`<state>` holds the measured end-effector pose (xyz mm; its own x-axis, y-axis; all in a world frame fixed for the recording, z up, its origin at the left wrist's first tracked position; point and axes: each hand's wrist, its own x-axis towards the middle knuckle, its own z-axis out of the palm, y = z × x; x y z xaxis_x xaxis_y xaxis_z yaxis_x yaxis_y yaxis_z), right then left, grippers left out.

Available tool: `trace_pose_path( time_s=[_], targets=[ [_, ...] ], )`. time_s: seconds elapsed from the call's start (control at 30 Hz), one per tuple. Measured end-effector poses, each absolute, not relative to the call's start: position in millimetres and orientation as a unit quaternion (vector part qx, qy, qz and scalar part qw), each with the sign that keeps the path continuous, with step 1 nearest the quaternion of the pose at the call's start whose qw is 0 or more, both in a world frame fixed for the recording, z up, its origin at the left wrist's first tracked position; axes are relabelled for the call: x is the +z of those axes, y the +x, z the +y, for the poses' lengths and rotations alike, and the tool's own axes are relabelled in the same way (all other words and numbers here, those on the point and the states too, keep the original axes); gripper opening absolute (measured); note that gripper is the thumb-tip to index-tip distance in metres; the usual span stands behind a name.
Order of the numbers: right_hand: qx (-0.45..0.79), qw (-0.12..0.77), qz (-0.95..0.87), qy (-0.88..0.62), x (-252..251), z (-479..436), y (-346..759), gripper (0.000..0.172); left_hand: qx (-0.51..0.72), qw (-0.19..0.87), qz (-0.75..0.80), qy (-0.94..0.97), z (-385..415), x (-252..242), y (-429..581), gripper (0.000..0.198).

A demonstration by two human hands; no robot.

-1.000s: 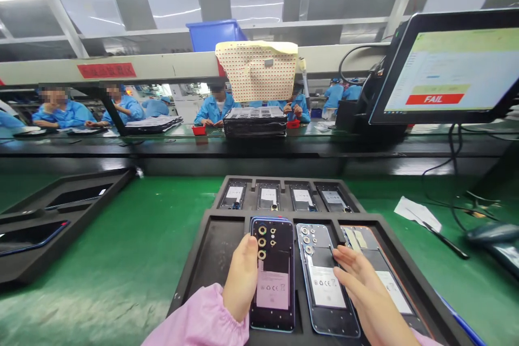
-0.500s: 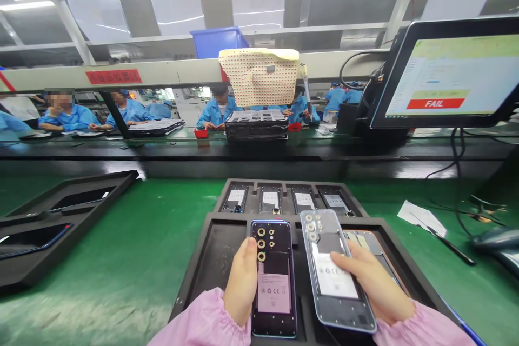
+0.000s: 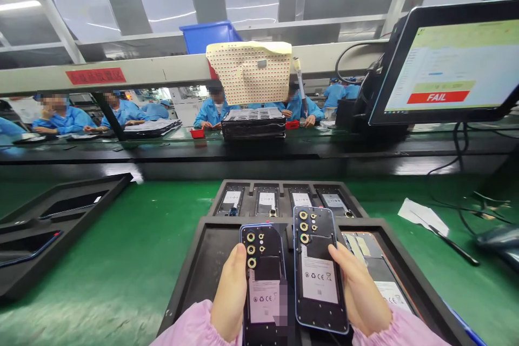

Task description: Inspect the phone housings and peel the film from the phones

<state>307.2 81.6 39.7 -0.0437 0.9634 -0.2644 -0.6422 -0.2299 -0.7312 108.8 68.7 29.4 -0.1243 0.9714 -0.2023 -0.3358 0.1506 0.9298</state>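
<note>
Held upright in my left hand (image 3: 227, 294) is a phone (image 3: 263, 267) with a see-through back, showing its camera rings and a white battery label. My right hand (image 3: 363, 294) grips a second phone (image 3: 320, 273) of the same look, its thumb on the right edge. Both hands are closed, and the two phones stand side by side with their backs toward me. Beneath them lies a black foam tray (image 3: 184, 275). In its right slot rests another phone (image 3: 363, 246) with an orange edge, partly covered by my right hand.
Behind is another tray (image 3: 251, 188) holding several phones. At left, a black tray (image 3: 24, 281) carries dark phones. A monitor (image 3: 441, 65) reading FAIL, white paper (image 3: 419, 213) and a black thin tool (image 3: 456, 246) are to the right. Co-workers in blue sit across the bench.
The phone in my right hand has turned more upright and shifted left, and the glare on its back is gone. My left hand has moved slightly left and down with its phone.
</note>
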Motion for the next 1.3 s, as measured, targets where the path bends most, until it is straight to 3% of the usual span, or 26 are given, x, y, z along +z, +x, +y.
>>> trace_pose_path(
  time_s=[0.43, 0.7, 1.0, 1.3],
  targets=[
    [0.692, 0.590, -0.162, -0.384, 33.6, 82.4, 306.1, 0.058, 0.576, 0.602, 0.466, 0.300, 64.2, 27.4, 105.0, 0.057],
    [0.692, 0.596, -0.187, -0.361, 30.9, 81.0, 306.0, 0.052, 0.579, 0.594, 0.475, 0.295, 65.2, 31.5, 108.0, 0.055],
    [0.690, 0.593, -0.182, -0.373, 33.8, 81.3, 304.5, 0.056, 0.576, 0.599, 0.478, 0.286, 64.7, 32.6, 107.6, 0.053],
    [0.687, 0.606, -0.176, -0.361, 31.2, 82.2, 306.1, 0.045, 0.578, 0.597, 0.473, 0.293, 64.0, 34.1, 108.0, 0.054]
  ],
)
